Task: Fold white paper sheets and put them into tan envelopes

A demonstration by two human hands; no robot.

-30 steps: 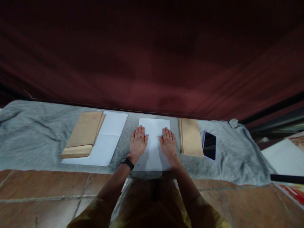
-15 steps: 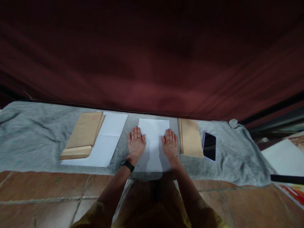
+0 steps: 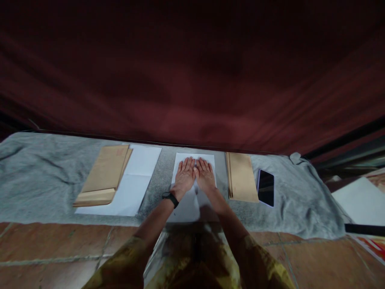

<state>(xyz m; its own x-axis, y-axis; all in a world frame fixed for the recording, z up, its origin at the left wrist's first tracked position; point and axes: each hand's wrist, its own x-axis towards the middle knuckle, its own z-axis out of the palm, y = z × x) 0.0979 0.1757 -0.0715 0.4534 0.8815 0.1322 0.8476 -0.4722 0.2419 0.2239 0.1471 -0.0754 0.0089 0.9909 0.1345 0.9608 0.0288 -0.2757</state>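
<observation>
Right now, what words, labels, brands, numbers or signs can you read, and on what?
No text is readable.
Left brown envelopes: reddish marks, too small to read.
Right brown envelopes: faint reddish mark, too small.
Middle white sheet: tiny dark mark, unreadable.
Phone: dark screen, nothing legible.
Red-and-yellow item, lower right: too blurred to tell.

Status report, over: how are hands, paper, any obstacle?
Left hand and right hand palms down on white paper sheet, gripping nothing. Sheet lies on grey cloth. Brown envelopes at both sides, not overlapping it.
</observation>
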